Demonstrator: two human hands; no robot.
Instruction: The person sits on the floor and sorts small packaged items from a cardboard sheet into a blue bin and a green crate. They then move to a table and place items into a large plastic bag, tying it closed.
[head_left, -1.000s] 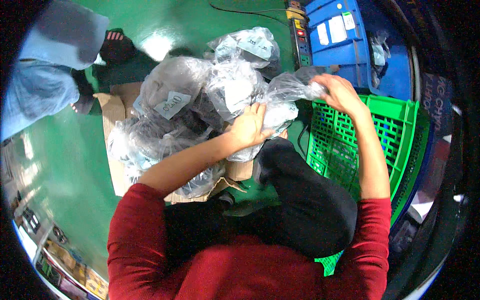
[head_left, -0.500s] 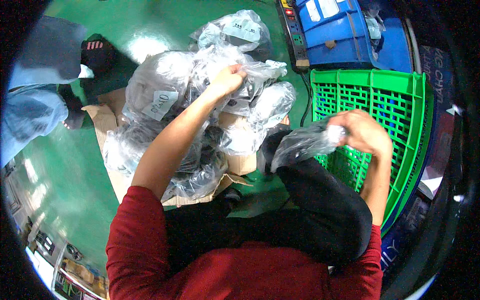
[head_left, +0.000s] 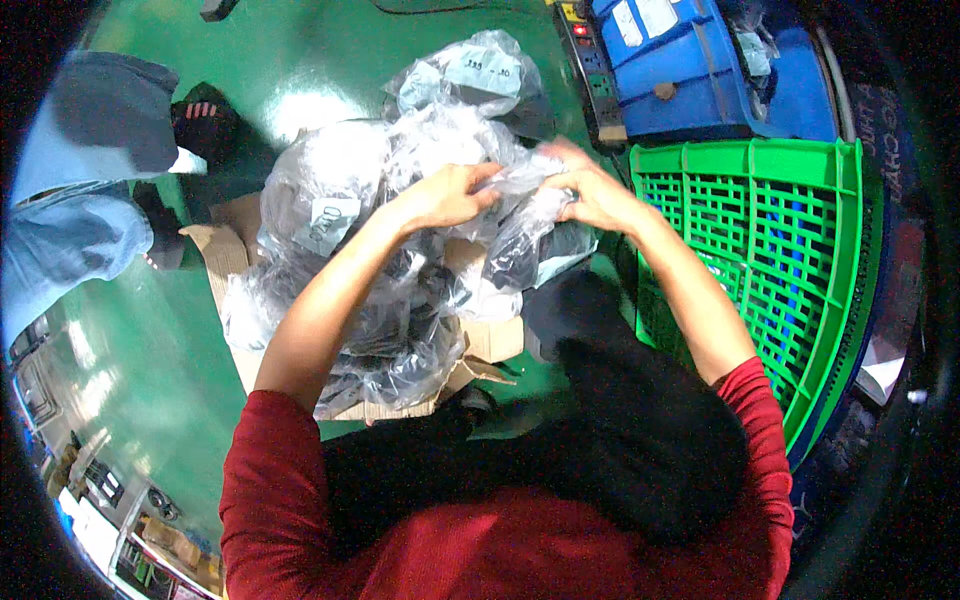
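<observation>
Several clear plastic bags with dark contents and pale labels fill an opened cardboard box [head_left: 500, 340] on the floor in front of me. My left hand [head_left: 445, 197] is over the pile, thumb and fingers closed on the loose plastic of a large clear bag [head_left: 435, 140]. To its right, my right hand [head_left: 598, 197] grips the gathered neck of a smaller clear bag [head_left: 515, 250] with dark contents, which hangs below the fingers. The right fingertips are blurred. A labelled bag [head_left: 345, 165] lies left of the large one. Another labelled bag [head_left: 475, 75] stands behind.
A green plastic crate [head_left: 750, 150] stands at my right, in front of a blue bin [head_left: 670, 90]. A power strip [head_left: 598, 85] with a lit red switch lies beside the bin. Another person's legs [head_left: 85, 195] and dark shoe [head_left: 205, 120] are at the left.
My right hand has moved left and away from me, from beside the green crate to the pile, carrying the smaller bag. My left hand stays over the pile.
</observation>
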